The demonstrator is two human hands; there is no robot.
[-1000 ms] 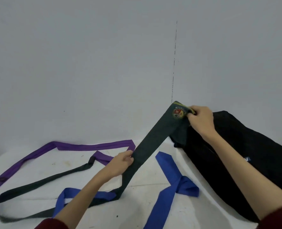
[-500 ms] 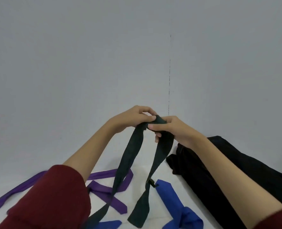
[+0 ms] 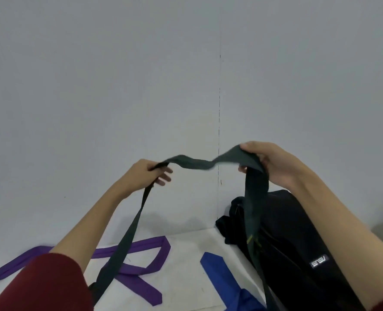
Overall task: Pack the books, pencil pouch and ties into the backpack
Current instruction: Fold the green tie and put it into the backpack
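A dark green tie (image 3: 192,163) is stretched in the air between my hands. My left hand (image 3: 151,172) pinches it at the left, and its long end hangs down past my left sleeve. My right hand (image 3: 269,162) grips a folded part at the right, with a doubled length hanging in front of the black backpack (image 3: 298,239). The backpack lies on the white table (image 3: 186,254) at the right, against the wall. A purple tie (image 3: 138,250) and a blue tie (image 3: 219,270) lie on the table below my hands. Books and pencil pouch are out of view.
A grey wall (image 3: 118,86) rises right behind the table. The backpack bears a small white logo label (image 3: 318,261) on its side.
My hands, held together half a second ago, have moved apart sideways, so a span of the green tie now stretches between them. The view has tilted a little lower.
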